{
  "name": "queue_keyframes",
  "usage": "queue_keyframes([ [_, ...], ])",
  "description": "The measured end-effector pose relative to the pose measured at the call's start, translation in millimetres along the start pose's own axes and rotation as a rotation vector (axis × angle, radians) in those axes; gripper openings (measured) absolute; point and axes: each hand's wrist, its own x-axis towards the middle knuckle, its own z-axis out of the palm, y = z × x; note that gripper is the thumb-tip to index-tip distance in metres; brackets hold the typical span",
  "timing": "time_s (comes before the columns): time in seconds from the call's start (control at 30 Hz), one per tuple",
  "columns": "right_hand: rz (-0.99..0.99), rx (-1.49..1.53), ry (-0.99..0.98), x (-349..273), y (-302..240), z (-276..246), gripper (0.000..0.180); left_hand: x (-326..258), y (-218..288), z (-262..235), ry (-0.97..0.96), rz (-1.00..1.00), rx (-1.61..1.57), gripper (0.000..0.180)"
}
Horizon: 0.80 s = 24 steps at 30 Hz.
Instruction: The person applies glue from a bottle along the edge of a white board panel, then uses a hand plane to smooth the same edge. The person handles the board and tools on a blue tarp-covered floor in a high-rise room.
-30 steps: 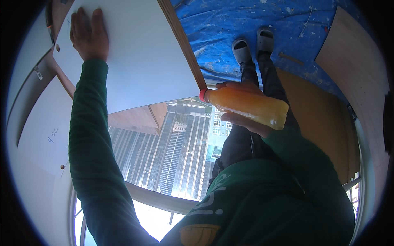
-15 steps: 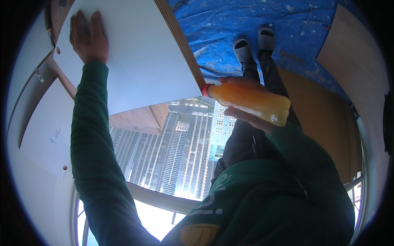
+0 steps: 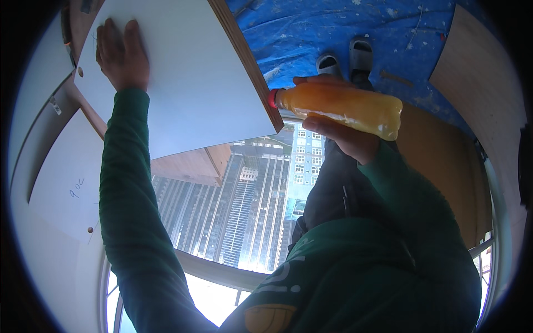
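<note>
Head view: your right hand (image 3: 338,130) grips the orange-drink bottle (image 3: 344,106), now raised with red cap nearer the white panel's (image 3: 189,72) lower corner; your left hand (image 3: 119,53) lies open, flat near the panel's top edge.

Blue tarp (image 3: 344,28), grey slippers (image 3: 344,58), window (image 3: 239,205) showing towers.

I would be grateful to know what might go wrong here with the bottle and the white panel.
The right hand holds the orange bottle sideways by its middle, red cap near the white panel edge; it might knock the corner. The left hand lies flat on the panel, so the panel could shift if pressure eases.
</note>
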Motion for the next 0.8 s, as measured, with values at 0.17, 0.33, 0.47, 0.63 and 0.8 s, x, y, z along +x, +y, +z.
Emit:
queue_keyframes([
  [0.17, -0.154, -0.158, -0.056, 62.8, -25.6, -0.1, 0.048, -1.5, -0.2, 1.2, 0.006, -0.007, -0.005, 0.075],
  [0.33, -0.354, -0.217, -0.075, 122.0, -28.3, -8.9, 0.031, -1.1, 3.5, -1.4, 0.002, -0.019, -0.002, 0.076],
  [0.47, 0.027, 0.250, 0.047, 122.0, -37.0, -5.1, 0.029, -1.3, 0.3, -0.9, 0.000, -0.012, -0.012, 0.077],
  [0.63, 0.136, 0.233, -0.002, 100.8, -13.1, -16.1, 0.042, -1.0, 0.8, 0.2, 0.002, -0.001, -0.016, 0.076],
  [0.8, 0.341, 0.208, 0.071, 46.4, -4.2, -21.5, 0.047, -1.0, 0.0, 0.3, -0.006, -0.023, -0.005, 0.075],
])
